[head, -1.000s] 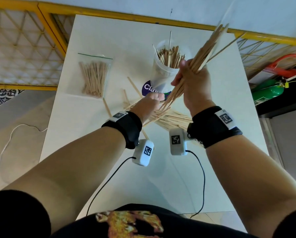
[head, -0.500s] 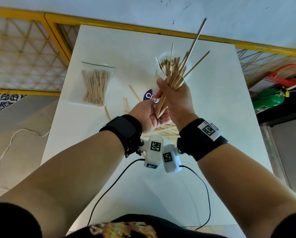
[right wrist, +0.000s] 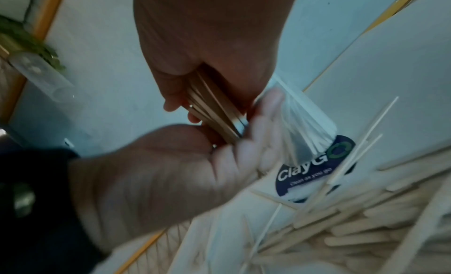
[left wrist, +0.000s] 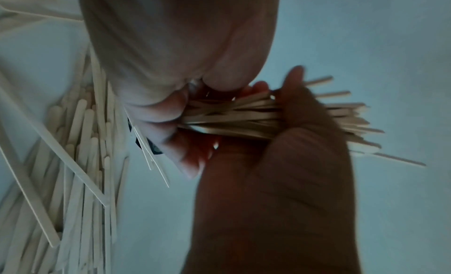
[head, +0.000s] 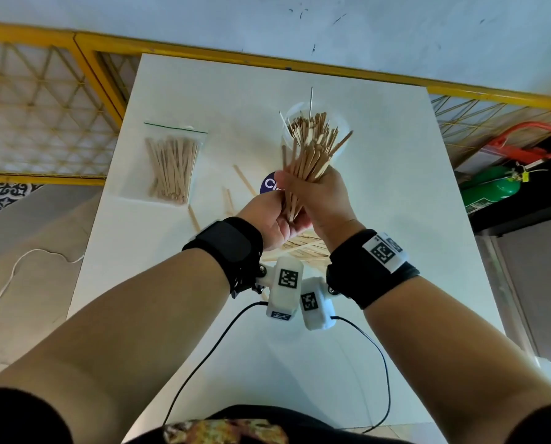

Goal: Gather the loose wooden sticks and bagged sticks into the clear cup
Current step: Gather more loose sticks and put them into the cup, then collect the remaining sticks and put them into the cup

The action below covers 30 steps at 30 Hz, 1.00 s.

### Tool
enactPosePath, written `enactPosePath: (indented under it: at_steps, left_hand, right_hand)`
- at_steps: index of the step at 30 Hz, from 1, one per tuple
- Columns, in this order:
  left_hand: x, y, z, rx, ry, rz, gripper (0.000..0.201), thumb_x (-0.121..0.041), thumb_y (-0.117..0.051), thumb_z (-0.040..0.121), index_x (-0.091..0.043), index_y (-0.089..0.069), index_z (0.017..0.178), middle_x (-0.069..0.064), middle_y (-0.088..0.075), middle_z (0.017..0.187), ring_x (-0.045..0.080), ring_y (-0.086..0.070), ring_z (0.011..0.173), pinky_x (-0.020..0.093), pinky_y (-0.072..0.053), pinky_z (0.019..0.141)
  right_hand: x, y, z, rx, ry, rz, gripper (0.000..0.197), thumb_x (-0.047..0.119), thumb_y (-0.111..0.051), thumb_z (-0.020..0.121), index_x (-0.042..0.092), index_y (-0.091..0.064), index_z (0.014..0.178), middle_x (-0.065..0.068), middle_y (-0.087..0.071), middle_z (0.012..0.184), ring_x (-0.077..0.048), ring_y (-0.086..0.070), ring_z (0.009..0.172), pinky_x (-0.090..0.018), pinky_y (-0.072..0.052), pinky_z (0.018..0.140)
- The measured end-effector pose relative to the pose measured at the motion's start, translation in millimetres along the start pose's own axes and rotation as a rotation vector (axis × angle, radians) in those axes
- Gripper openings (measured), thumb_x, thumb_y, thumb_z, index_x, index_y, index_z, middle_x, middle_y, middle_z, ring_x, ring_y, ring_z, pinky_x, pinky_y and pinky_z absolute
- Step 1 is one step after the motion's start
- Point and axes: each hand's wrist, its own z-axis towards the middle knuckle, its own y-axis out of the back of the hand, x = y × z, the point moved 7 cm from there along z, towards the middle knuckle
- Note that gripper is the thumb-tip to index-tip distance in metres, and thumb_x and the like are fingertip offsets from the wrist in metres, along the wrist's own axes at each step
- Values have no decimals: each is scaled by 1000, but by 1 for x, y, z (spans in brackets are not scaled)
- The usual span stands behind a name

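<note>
Clear cup: the clear cup (head: 316,136) stands just beyond the two hands, already holding a dense sheaf of wooden sticks, one thin one poking higher than the rest.
Bag: one zip bag of sticks (head: 171,168) lies flat, well off to the left of the left hand — sealed edge away from the person.
Right hand: the right hand (head: 324,200) is wrapped round a fanned bundle of sticks (head: 309,161), tips spreading up toward the cup's mouth.
Left hand: the left hand (head: 272,216) is cupped under the bundle's lower ends, fingers curled against them.
Loose sticks: a pile of loose sticks (head: 303,246) lies on the table beneath both wrists; about four single ones (head: 243,181) are scattered just left of the left hand.
Table: the white table (head: 396,219) has bare surface to the right of the right hand, and its far edge meets a yellow rail (head: 203,56) past the cup.
Count: one cup, one bag, one held bundle — the pile is too tangled to count.
</note>
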Motion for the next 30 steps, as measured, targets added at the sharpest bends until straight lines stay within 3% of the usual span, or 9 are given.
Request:
enactPosePath:
  at_steps: [2,6,10,12,14,18,24,27,30]
  left_hand:
    - [0,-1,0,-11,31,26,32,-31,-42,100,-8,-63,89,7,-68,84,25,-65,82,32,-58,53]
    - [-6,6,8,34,18,142,43,-37,-30,102,-7,-58,115,9,-64,112,30,-57,116,49,-42,97]
    - [-31,15,13,-16,-116,201,28,-29,-39,100,-11,-60,102,4,-64,103,27,-58,114,42,-42,96]
    - [-45,13,14,-24,-229,305,29,-27,-48,97,-11,-55,120,5,-62,116,25,-57,117,38,-45,94]
    - [-59,9,15,-35,-365,478,55,-28,-60,90,-13,-39,138,7,-51,135,21,-51,122,36,-42,100]
    - [-77,-1,20,-158,-597,713,90,-26,-76,77,-19,-20,148,4,-31,149,20,-36,134,36,-34,109]
    - [-87,-20,29,-158,-735,892,118,-24,-82,67,-20,0,152,4,-11,156,19,-18,144,37,-21,118]
    - [-90,-29,37,-106,-746,867,133,-27,-86,53,-22,3,151,2,-14,156,17,-24,142,40,-28,116]
    - [-91,-30,43,-63,-777,832,128,-17,-89,58,-21,-2,151,2,-23,153,7,-32,135,22,-30,109]
  right_hand:
    - [-6,0,-2,1,-35,-64,14,26,-70,83,12,-70,80,2,-73,71,-13,-70,71,-38,-59,77]
    - [35,14,16,-55,143,39,9,21,-61,87,15,-63,80,0,-69,62,-19,-64,61,-36,-51,66]
    - [106,50,53,-152,392,360,17,3,-59,79,11,-57,95,3,-61,72,-18,-61,60,-40,-53,71]
    - [124,56,69,-168,436,343,15,0,-62,78,10,-59,89,0,-60,76,-14,-62,61,-40,-54,75]
    - [113,52,84,-173,358,314,18,-5,-66,73,10,-58,77,3,-62,66,-15,-63,60,-36,-54,70]
    - [60,42,100,-97,152,-89,26,11,-81,66,17,-58,78,5,-62,70,-14,-61,69,-31,-52,69]
    - [52,25,107,58,150,-744,22,32,-69,82,14,-66,95,1,-63,92,-13,-56,83,-19,-42,62]
    - [44,4,106,208,178,-1052,28,36,-54,90,11,-65,97,-2,-60,89,-18,-53,83,-29,-43,71]
    - [43,-2,107,271,129,-1085,26,31,-50,91,10,-65,92,-6,-63,89,-24,-60,82,-34,-48,73]
